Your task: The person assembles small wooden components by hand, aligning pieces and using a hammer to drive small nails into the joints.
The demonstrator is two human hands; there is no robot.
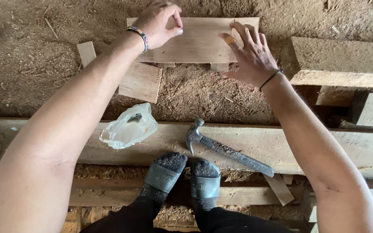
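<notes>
A sawdust-covered dirt floor (203, 92) strewn with offcuts serves as the workplace, with a long rough timber beam (324, 149) running across it in front of a seated person's slippered feet (182, 177). Both hands reach forward to a pale wooden board (199, 41) lying flat on the sawdust beyond the beam, apparently resting on short cross-pieces whose ends peek out at its near edge. The left hand (158, 23), a beaded bracelet at the wrist, presses down on the board's left part with fingers curled and nothing pinched; the right hand (249, 54), with a plaster on one finger, is spread over the board's right end, fingertips touching near the far corner, where a small nail seems to stand, though it is too small to be sure. A claw hammer (225, 149) lies untouched on the beam, head toward the person, just beside a crumpled clear plastic bag (128, 127) that appears to hold small metal pieces. A smaller square offcut (141, 82) sits near the board's left corner. The risks look plain: the board rests on loose sawdust and could slide or rock under uneven pressure, throwing off its alignment with the pieces beneath; fingers held near a nail point are exposed to a prick or splinter from the rough grain; and the hammer, lying slantwise across the beam near the feet, could be knocked off onto them.
</notes>
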